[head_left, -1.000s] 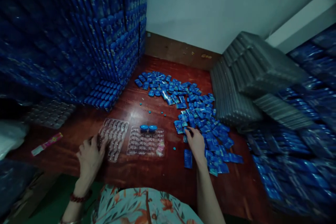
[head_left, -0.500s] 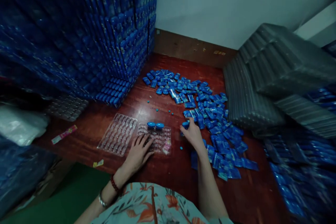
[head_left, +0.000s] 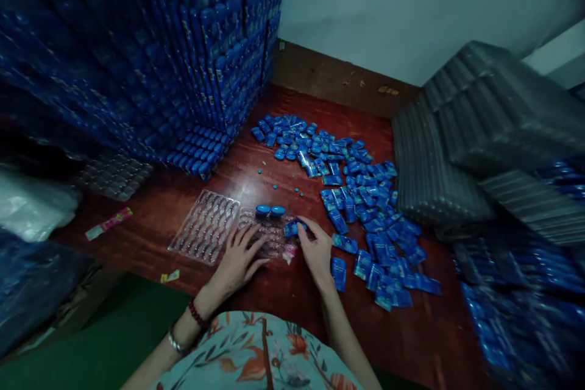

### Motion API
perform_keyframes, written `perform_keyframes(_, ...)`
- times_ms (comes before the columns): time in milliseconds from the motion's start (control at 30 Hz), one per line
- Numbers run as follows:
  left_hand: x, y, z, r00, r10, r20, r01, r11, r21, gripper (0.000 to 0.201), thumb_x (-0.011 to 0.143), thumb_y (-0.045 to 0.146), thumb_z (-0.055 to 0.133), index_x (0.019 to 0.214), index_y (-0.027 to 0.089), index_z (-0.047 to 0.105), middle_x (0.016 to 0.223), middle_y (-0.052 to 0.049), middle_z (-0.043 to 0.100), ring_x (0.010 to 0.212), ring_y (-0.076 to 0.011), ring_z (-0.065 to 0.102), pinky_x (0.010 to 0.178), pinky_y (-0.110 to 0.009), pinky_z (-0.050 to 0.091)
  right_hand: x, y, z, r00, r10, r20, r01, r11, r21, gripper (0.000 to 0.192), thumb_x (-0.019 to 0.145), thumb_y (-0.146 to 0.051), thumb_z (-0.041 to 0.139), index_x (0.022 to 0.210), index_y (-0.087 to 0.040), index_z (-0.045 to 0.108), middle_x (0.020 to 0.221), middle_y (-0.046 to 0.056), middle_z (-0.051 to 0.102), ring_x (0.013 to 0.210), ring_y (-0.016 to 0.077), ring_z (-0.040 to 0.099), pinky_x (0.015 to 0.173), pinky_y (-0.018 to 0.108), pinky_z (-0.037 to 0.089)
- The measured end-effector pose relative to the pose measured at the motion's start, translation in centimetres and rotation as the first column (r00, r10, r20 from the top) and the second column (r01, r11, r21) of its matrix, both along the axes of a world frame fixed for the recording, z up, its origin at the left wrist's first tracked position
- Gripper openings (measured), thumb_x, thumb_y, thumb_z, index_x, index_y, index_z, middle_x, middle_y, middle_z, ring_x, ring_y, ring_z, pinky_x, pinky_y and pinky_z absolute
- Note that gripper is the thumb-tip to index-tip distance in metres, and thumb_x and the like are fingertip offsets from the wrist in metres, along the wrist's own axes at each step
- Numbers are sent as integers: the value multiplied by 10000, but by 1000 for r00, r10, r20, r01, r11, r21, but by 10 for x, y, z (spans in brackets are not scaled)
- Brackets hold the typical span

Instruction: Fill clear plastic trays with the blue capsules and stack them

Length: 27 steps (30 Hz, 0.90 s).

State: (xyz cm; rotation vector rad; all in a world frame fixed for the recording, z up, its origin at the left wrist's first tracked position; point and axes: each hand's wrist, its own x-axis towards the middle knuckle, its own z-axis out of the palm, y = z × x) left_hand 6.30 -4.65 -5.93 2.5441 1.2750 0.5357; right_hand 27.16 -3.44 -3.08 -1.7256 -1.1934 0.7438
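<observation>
Far left there's a pale plastic bag [head_left: 31, 204] at the edge of the red wooden floor [head_left: 283, 292], and a little pink wrapper [head_left: 108, 223] lying loose beside it. Behind those, a huge wall of stacked blue packs [head_left: 150, 49] fills the whole upper left, with a spare clear tray [head_left: 112, 175] tucked at its foot.

Moving in: an empty clear blister tray [head_left: 204, 226] sits on the floor, and just right of it is a second tray [head_left: 269, 233] with two blue pieces [head_left: 270, 210] already seated along its far edge. The left hand [head_left: 237, 259] lies flat on that second tray's near left part, fingers spread, so the grip is wide open and has hold of nothing, just pressing down on the plastic. There's a red bead bracelet on that wrist.

The right hand [head_left: 315, 251] is at the same tray's right edge, fingers pinched closed around a small blue piece [head_left: 291, 229], which is right over the tray's right side. Can't tell if it's touching the tray yet.

Right of that, a big loose scatter of blue packets [head_left: 361, 195] curves across the floor. Beyond it, stacks of grey ribbed trays [head_left: 461, 134] lean by the wall, and more blue packs [head_left: 516, 292] are piled at far right, blurry.
</observation>
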Motion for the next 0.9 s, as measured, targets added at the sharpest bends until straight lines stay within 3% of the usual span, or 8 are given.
perform_keyframes(133, 12, 5, -3, 990, -136, -44, 135, 990, -25, 490, 901, 388, 478, 1366, 263, 392, 1422, -77, 413, 1320, -286, 315, 1074, -525, 239, 20, -10, -14, 963, -32, -266, -4, 991, -135, 490, 698, -448, 662, 1084, -148, 623, 723, 31, 681, 623, 189, 661, 577, 299, 542)
perform_keyframes(200, 17, 9, -8, 983, -169, -76, 167, 985, -39, 460, 917, 316, 460, 1370, 288, 383, 1424, -49, 421, 1308, -273, 337, 1069, -510, 248, 24, -9, -16, 957, 22, -290, -59, 991, -117, 520, 690, -424, 672, 1129, -157, 595, 735, 27, 686, 679, 203, 678, 608, 308, 550)
perform_keyframes(333, 15, 15, -14, 974, -204, -95, 199, 978, -62, 474, 913, 180, 440, 1367, 305, 388, 1424, -4, 429, 1317, -253, 328, 1082, -476, 236, 26, 6, -9, 995, 73, 73, -73, 997, 1, 334, 808, -408, 558, 1047, -191, 641, 797, 44, 700, 719, 197, 670, 676, 316, 532)
perform_keyframes(467, 5, 19, -12, 967, -246, -65, 240, 967, -88, 447, 918, 201, 441, 1348, 321, 415, 1418, 18, 437, 1332, -246, 312, 1095, -482, 208, 27, 23, 3, 846, 149, 512, -187, 982, 23, 306, 873, -413, 487, 1033, -216, 658, 968, 77, 667, 899, 217, 632, 769, 315, 489)
perform_keyframes(567, 2, 23, -10, 965, -258, -42, 253, 962, -105, 413, 922, 236, 445, 1324, 328, 447, 1396, 11, 465, 1332, -247, 319, 1093, -492, 205, 27, 27, 9, 749, 194, 633, -209, 977, -51, 321, 890, -420, 463, 1070, -219, 636, 1009, 93, 621, 865, 218, 622, 680, 295, 482)
perform_keyframes(733, 2, 27, -6, 952, -304, -43, 298, 948, -108, 388, 915, 246, 455, 1298, 301, 480, 1385, -3, 478, 1328, -262, 324, 1081, -502, 228, 28, 25, 16, 829, 202, 522, -246, 969, 16, 274, 918, -341, 412, 1062, -190, 589, 992, 89, 640, 925, 222, 611, 790, 328, 473)
perform_keyframes(833, -2, 24, 1, 941, -338, -16, 337, 941, -21, 437, 896, 299, 497, 1329, 275, 442, 1394, -33, 462, 1341, -279, 291, 1090, -523, 211, 26, 18, 19, 880, 202, 431, -252, 966, 63, 241, 903, -326, 440, 1031, -185, 588, 974, 82, 654, 917, 213, 612, 822, 334, 470)
perform_keyframes(900, -11, 23, 6, 963, -263, 62, 259, 963, 70, 430, 890, 310, 509, 1313, 262, 453, 1344, -57, 503, 1297, -264, 354, 1078, -496, 257, 22, 11, 18, 899, 223, 378, -265, 962, 62, 228, 891, -324, 462, 1027, -190, 589, 980, 75, 657, 914, 205, 615, 824, 326, 475)
